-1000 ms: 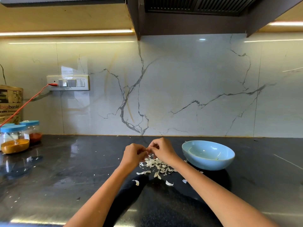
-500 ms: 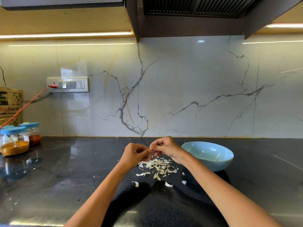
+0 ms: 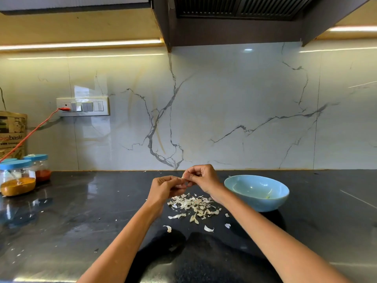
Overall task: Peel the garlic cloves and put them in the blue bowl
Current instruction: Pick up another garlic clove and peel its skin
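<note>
2 spice jars [image 3: 18, 177] (blue-lidded), switchboard [image 3: 83, 106], bag [image 3: 12, 132].

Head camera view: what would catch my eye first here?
Two hands meet mid-counter: the left hand and right hand pinch a small garlic clove between them. Beneath lies a heap of pale garlic skins on the black counter. To the right stands the blue bowl.
</note>
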